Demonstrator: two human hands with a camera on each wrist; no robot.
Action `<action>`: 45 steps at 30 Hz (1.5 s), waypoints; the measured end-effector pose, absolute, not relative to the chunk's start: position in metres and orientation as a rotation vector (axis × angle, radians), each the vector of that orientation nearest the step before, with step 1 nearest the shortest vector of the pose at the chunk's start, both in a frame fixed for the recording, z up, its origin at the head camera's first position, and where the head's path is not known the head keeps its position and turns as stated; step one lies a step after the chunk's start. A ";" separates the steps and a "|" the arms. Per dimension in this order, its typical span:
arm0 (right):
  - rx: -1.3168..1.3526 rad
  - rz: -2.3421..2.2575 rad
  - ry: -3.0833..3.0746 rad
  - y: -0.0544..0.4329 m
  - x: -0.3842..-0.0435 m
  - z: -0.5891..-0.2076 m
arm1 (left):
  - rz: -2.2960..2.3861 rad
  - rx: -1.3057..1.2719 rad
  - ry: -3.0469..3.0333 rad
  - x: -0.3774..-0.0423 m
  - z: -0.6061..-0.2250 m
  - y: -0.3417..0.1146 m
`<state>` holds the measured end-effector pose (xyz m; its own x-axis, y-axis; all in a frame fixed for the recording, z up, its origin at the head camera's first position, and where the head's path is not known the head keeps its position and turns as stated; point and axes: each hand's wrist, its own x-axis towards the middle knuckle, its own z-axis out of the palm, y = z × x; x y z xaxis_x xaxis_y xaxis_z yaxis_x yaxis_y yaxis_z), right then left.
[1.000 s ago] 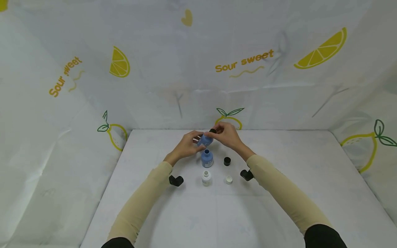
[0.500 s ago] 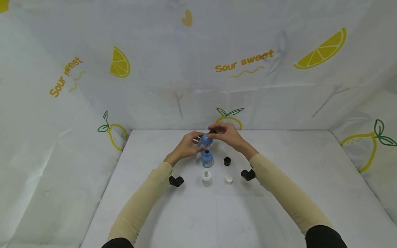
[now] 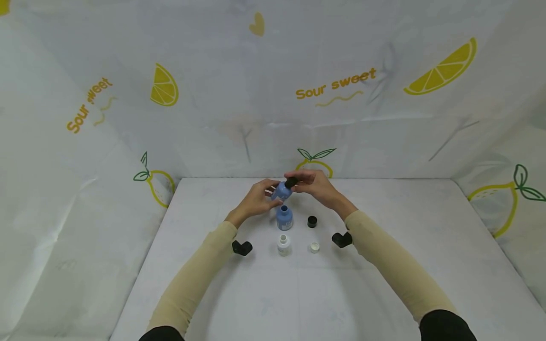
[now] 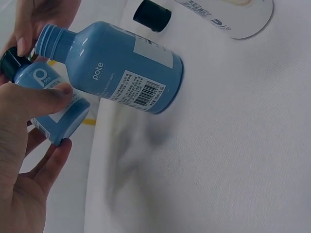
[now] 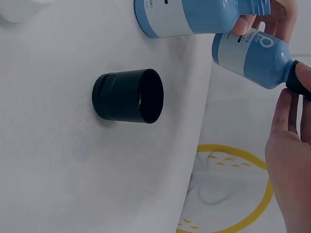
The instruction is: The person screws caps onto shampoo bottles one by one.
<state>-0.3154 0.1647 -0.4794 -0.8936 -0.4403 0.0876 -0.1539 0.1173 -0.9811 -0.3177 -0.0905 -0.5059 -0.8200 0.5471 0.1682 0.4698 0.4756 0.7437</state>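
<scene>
My left hand [image 3: 258,199] grips a small blue bottle [image 4: 60,104] by its body, thumb across the label. The bottle tilts to the right above the far part of the table. On its neck sits a black cap [image 3: 291,183], which my right hand [image 3: 315,185] pinches between thumb and fingers. Just nearer stands a larger blue bottle [image 3: 284,219], upright, its threaded neck [image 4: 48,42] uncapped. To the right of it a loose black cap [image 5: 129,96] rests on the table with its hollow side up.
Nearer on the white table [image 3: 273,303] stands an uncapped white bottle [image 3: 283,245], with a white cap [image 3: 314,247] to its right. A lemon-print sheet [image 3: 222,94] rises behind the table. Black wrist-camera mounts [image 3: 242,248] hang below the forearms.
My right hand has shifted slightly rightward and its fingers have changed position on the cap, so more of the cap shows. The left hand stays nearly still.
</scene>
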 end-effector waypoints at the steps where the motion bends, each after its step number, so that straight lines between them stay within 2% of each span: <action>1: -0.584 -1.857 2.175 0.164 -0.315 -0.479 | 1.273 0.903 2.618 -0.318 -0.505 -0.091; 25: -0.386 -1.789 2.370 0.150 -0.311 -0.477 | 1.256 0.916 2.645 -0.318 -0.508 -0.092; 45: -0.383 -1.786 2.455 0.143 -0.311 -0.479 | 1.253 0.951 2.667 -0.319 -0.508 -0.090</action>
